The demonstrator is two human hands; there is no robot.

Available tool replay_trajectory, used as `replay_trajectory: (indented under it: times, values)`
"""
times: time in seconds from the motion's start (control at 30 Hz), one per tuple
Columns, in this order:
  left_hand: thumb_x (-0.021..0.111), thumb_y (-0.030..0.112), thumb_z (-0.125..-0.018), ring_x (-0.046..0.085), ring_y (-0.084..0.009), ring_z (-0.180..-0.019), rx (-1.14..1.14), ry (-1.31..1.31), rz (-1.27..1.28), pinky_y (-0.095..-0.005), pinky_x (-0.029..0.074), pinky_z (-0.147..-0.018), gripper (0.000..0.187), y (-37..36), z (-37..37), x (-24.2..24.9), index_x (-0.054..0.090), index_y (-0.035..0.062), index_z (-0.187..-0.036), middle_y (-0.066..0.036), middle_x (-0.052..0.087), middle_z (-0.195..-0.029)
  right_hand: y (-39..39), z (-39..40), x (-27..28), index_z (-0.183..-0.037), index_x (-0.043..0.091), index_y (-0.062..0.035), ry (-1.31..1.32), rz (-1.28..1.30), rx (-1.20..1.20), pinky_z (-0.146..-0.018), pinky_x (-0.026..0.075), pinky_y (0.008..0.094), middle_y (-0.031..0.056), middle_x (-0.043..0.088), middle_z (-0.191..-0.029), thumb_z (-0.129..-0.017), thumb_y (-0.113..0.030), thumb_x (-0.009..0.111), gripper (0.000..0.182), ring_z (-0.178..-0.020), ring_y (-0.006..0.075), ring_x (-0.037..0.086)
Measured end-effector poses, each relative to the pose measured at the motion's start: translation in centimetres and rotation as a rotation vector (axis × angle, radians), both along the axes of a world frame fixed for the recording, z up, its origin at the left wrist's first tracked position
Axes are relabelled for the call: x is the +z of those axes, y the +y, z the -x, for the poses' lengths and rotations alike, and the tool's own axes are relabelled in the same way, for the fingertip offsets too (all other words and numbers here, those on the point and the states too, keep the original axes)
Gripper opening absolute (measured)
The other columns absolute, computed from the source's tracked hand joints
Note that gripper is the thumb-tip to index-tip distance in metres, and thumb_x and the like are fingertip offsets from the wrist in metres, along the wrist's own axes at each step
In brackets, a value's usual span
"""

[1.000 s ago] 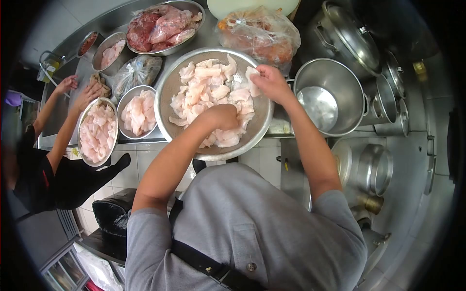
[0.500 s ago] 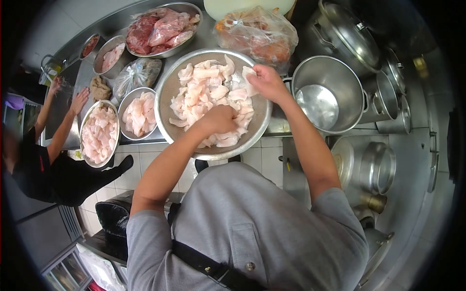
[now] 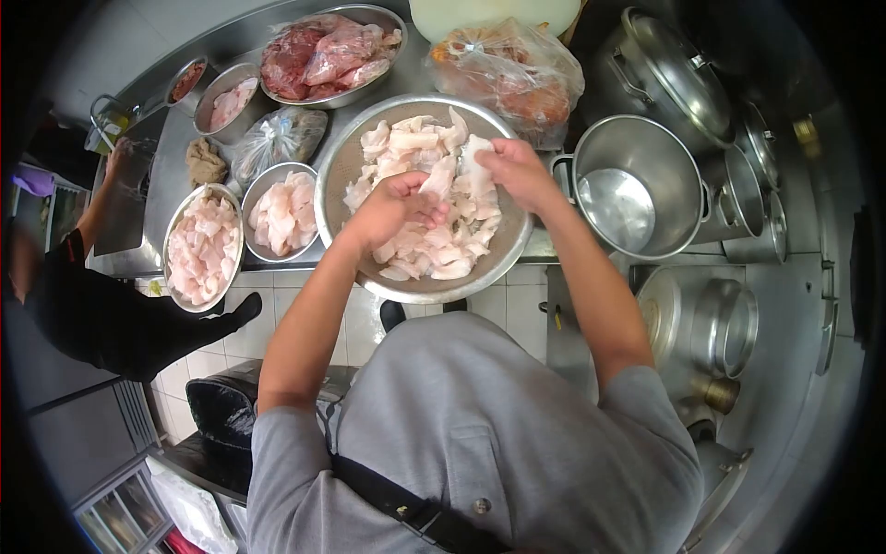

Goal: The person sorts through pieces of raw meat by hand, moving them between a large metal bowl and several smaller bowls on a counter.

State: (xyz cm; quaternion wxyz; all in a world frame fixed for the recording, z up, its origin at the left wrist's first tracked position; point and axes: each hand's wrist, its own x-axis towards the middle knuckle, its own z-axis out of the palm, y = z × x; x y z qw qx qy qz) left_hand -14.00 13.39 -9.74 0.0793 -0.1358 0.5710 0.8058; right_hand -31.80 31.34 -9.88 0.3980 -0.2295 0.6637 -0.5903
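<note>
A wide metal colander (image 3: 337, 198) full of pale raw fillet pieces (image 3: 443, 245), fish or chicken by their look, sits in front of me at the counter's edge. Over its left-middle part is my left hand (image 3: 397, 210), palm partly turned up, its fingers curled at a pale fillet strip (image 3: 438, 177). My right hand (image 3: 517, 173), at the colander's upper right, pinches another whitish fillet piece (image 3: 474, 164) between thumb and fingers. The two held pieces are close together above the pile.
Left of the colander stand a bowl (image 3: 250, 208) and an oval dish (image 3: 168, 263) of similar pieces. Behind are a bowl of red meat (image 3: 332, 55) and a filled plastic bag (image 3: 517, 78). A deep pot (image 3: 678, 157) stands right. Another person's arm (image 3: 103, 198) reaches into a sink.
My left hand has lifted from the pile and turned upward with a strip at its fingers. My right hand keeps its piece. The view has shifted slightly; the other person's hands moved into the sink.
</note>
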Motion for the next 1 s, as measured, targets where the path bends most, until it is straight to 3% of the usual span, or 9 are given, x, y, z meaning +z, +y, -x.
replay_trajectory:
  times: [0.1,0.27,0.43,0.5,0.6,0.7,0.83,0.9,1.0]
  values:
    - [0.058,0.009,-0.097,0.066,-0.0133,-0.084,0.063,0.036,0.040,-0.0291,0.054,-0.078,0.021,0.7,-0.9,0.6,0.062,0.0019,-0.117,-0.006,0.070,-0.095,-1.4,-2.6,1.3,-0.111,0.065,-0.0005,-0.102,0.044,0.017,-0.077,0.052,0.0269,0.0048,0.070,-0.100,-0.096,-0.017,0.060,0.023,-0.084,0.0121,0.065]
    - [0.062,0.011,-0.095,0.065,-0.0120,-0.090,0.130,0.168,-0.034,-0.0290,0.052,-0.083,0.020,0.8,-0.9,-1.7,0.065,0.0024,-0.113,-0.003,0.070,-0.101,-3.0,-4.8,2.8,-0.111,0.065,0.0014,0.069,-0.071,0.173,-0.086,0.050,0.0303,0.0057,0.069,-0.102,-0.097,-0.019,0.060,0.025,-0.092,0.0130,0.064]
    - [0.063,0.012,-0.095,0.065,-0.0127,-0.091,0.180,0.269,0.184,-0.0295,0.052,-0.083,0.020,-0.8,-2.8,-0.5,0.066,0.0024,-0.112,-0.004,0.069,-0.104,-2.9,-4.7,2.8,-0.118,0.060,0.0002,-0.077,0.179,-0.015,-0.087,0.050,0.0308,0.0049,0.068,-0.104,-0.098,-0.018,0.059,0.027,-0.094,0.0127,0.064]
    - [0.062,0.012,-0.096,0.065,-0.0136,-0.090,0.200,0.311,0.211,-0.0302,0.052,-0.083,0.021,-1.4,-3.4,-0.1,0.065,0.0025,-0.114,-0.004,0.069,-0.104,-2.6,-4.8,3.1,-0.121,0.058,-0.0008,-0.152,0.214,0.022,-0.085,0.050,0.0301,0.0043,0.067,-0.105,-0.098,-0.017,0.059,0.028,-0.093,0.0109,0.063]
    - [0.057,0.005,-0.096,0.065,-0.0170,-0.094,0.187,0.239,-0.246,-0.0325,0.054,-0.084,0.024,-1.9,-2.3,0.2,0.059,0.0028,-0.120,-0.008,0.068,-0.105,-3.2,-5.3,4.1,-0.114,0.062,-0.0027,-0.054,0.092,0.046,-0.082,0.048,0.0265,0.0021,0.068,-0.103,-0.096,-0.019,0.062,0.024,-0.088,0.0081,0.061]
    - [0.057,0.006,-0.097,0.064,-0.0163,-0.096,0.218,0.275,-0.204,-0.0323,0.053,-0.084,0.022,-1.3,-2.4,-0.2,0.060,0.0024,-0.118,-0.008,0.066,-0.107,-4.2,-6.3,5.0,-0.103,0.069,-0.0007,0.014,0.126,-0.021,-0.067,0.046,0.0230,-0.0008,0.067,-0.087,-0.093,-0.016,0.063,0.019,-0.075,0.0060,0.057]
    - [0.061,0.011,-0.095,0.064,-0.0190,-0.102,0.235,0.250,-0.224,-0.0341,0.055,-0.087,0.021,-0.8,-3.8,0.7,0.063,0.0017,-0.114,-0.007,0.065,-0.111,-4.6,-6.3,4.7,-0.105,0.067,-0.0043,0.093,-0.014,0.052,-0.074,0.046,0.0239,-0.0003,0.068,-0.094,-0.095,-0.023,0.063,0.021,-0.081,0.0062,0.058]
    - [0.061,0.012,-0.096,0.064,-0.0177,-0.100,0.220,0.230,-0.143,-0.0324,0.055,-0.085,0.020,-0.3,-3.7,0.9,0.064,0.0017,-0.112,-0.005,0.065,-0.109,-5.3,-6.6,3.6,-0.100,0.070,-0.0019,0.073,0.037,0.029,-0.065,0.046,0.0240,0.0000,0.067,-0.084,-0.094,-0.022,0.062,0.022,-0.075,0.0056,0.056]
    - [0.061,0.015,-0.097,0.064,-0.0147,-0.096,0.238,0.204,-0.034,-0.0295,0.055,-0.081,0.018,0.2,-3.7,1.2,0.065,0.0020,-0.109,-0.003,0.064,-0.104,-6.0,-7.1,3.7,-0.101,0.070,-0.0002,0.165,0.027,0.091,-0.066,0.046,0.0243,0.0011,0.068,-0.087,-0.094,-0.023,0.062,0.025,-0.076,0.0061,0.057]
